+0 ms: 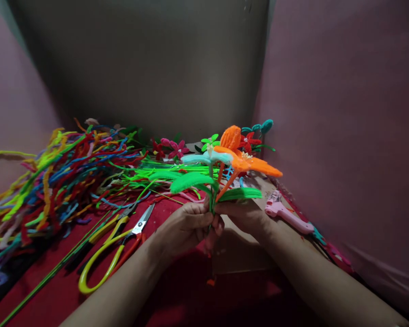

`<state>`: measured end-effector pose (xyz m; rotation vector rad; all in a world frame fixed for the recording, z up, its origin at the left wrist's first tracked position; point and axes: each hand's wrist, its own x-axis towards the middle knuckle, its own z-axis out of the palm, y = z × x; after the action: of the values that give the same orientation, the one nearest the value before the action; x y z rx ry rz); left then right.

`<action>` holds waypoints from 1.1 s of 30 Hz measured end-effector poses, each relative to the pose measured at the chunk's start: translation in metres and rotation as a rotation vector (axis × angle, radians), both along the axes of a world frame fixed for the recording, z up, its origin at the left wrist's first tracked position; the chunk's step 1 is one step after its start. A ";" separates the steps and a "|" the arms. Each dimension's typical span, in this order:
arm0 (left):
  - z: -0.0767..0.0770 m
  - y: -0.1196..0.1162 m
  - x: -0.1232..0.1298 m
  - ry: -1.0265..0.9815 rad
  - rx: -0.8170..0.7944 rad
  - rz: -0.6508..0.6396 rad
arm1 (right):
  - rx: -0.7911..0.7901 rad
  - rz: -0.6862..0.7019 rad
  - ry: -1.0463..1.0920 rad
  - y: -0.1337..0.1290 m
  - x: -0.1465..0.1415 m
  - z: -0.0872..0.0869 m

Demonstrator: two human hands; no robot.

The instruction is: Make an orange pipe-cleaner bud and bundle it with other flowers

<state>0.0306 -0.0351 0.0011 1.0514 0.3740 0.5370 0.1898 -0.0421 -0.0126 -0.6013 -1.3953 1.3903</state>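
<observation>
Near the middle of the head view stands a bunch of fuzzy flowers, with an orange flower (245, 162), an orange bud (231, 137), a pale blue flower (209, 157) and green leaves (192, 180). My left hand (187, 225) is closed round the lower stems of the bunch, thumb and fingers pinched together. From the right, my right hand (240, 213) grips the same stems just beneath the leaves, touching my left hand. Its fingers are partly hidden. Below the hands, a small orange tip (210, 282) shows.
Colourful pipe cleaners (51, 181) heap at the left. Yellow-handled scissors (105, 268) and pliers (114, 227) lie on the red cloth (51, 281). A pink glue gun (289, 217) rests at right on cardboard. More fuzzy flowers (179, 149) lie behind.
</observation>
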 end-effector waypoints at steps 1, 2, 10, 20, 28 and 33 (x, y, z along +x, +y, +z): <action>0.000 0.000 0.001 0.003 -0.007 0.022 | -0.006 -0.022 0.010 0.000 0.000 0.000; 0.000 -0.001 0.001 0.009 -0.010 0.045 | -0.011 -0.038 0.014 0.000 0.000 0.000; -0.002 -0.005 0.007 -0.051 -0.029 0.142 | 0.006 -0.116 -0.022 0.005 0.000 -0.006; -0.007 -0.009 0.010 -0.075 -0.039 0.280 | -0.009 -0.305 -0.055 -0.004 -0.014 -0.001; -0.009 -0.008 0.013 -0.067 -0.069 0.348 | -0.018 -0.243 -0.024 -0.004 -0.013 -0.002; -0.012 -0.009 0.014 -0.080 -0.047 0.387 | 0.010 -0.218 0.037 -0.001 -0.015 -0.007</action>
<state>0.0444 -0.0440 -0.0114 0.9121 0.5208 0.9087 0.1751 -0.0430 -0.0196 -0.6961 -1.2665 1.2138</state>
